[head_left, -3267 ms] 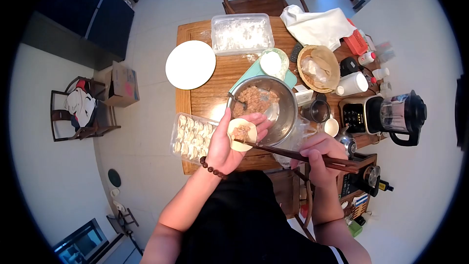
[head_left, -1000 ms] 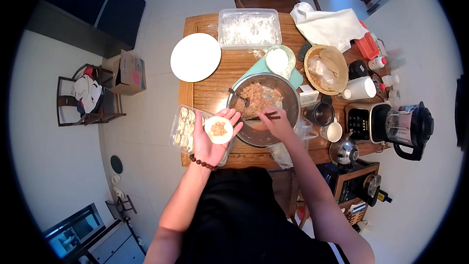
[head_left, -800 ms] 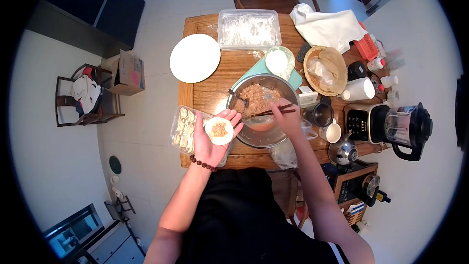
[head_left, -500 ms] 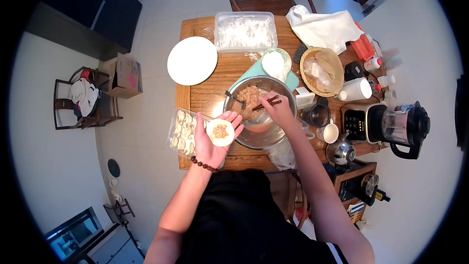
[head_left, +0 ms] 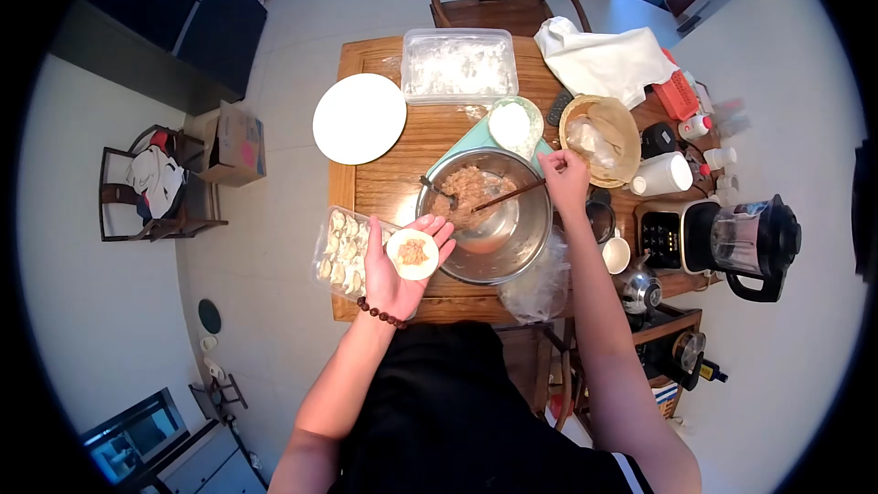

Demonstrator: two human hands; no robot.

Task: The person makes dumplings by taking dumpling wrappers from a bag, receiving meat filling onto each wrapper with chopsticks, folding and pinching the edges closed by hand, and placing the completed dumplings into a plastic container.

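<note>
My left hand (head_left: 395, 279) is held out palm up with spread fingers. A round dough wrapper (head_left: 412, 254) with a mound of minced filling (head_left: 412, 252) lies flat on it. My right hand (head_left: 564, 181) is at the right rim of the steel bowl (head_left: 512, 261), its fingertips pinched together. Dark chopsticks (head_left: 508, 196) slant from the minced filling (head_left: 477, 185) in the bowl up to this hand, their upper ends hidden by it. I cannot make out what the pinch holds. A dark-handled utensil (head_left: 439, 190) also stands in the filling.
Left of my left hand, a clear tray (head_left: 340, 252) holds several folded dumplings. Behind are a white plate (head_left: 360, 119), a floured plastic container (head_left: 459, 66), a small bowl of white powder (head_left: 516, 126) and a woven basket (head_left: 631, 142). A blender (head_left: 754, 238) stands at the right.
My right hand has moved right and up, from over the steel bowl to its rim. More of the chopsticks' length now shows. My left hand and the filled wrapper have stayed nearly still.
</note>
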